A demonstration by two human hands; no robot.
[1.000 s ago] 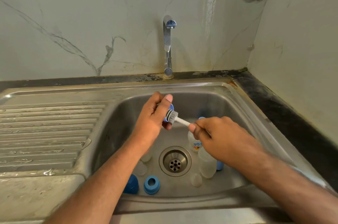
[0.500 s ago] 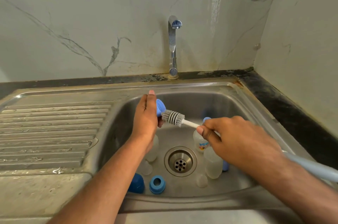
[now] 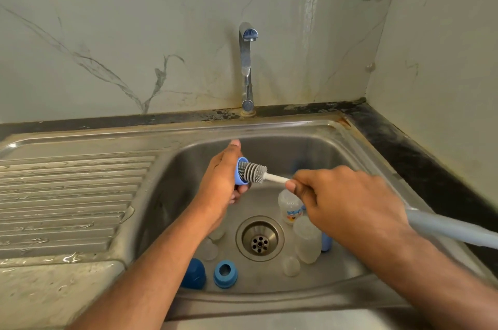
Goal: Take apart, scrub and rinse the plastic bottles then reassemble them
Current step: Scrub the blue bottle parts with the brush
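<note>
Over the steel sink [image 3: 283,131], my left hand [image 3: 219,184] grips a blue bottle cap [image 3: 240,171] with its opening facing right. My right hand [image 3: 347,205] holds a bottle brush [image 3: 256,173] by its white stem, and the grey bristle head pokes into the cap. The brush's long grey-blue handle [image 3: 452,227] runs off to the right. On the sink floor lie two clear plastic bottles [image 3: 289,205] [image 3: 307,238], a blue ring [image 3: 225,273], a blue dome cap [image 3: 194,274] and clear teats [image 3: 290,265].
A chrome tap [image 3: 246,65] stands at the back wall, with no water seen running. The drain [image 3: 260,238] sits mid-sink. A ribbed wet draining board [image 3: 67,195] lies left. A dark counter edge [image 3: 420,157] and a marble wall close off the right.
The brush head was pulled out of the cap half a second ago and is now pushed back into its opening. My left hand has turned the cap to face the brush.
</note>
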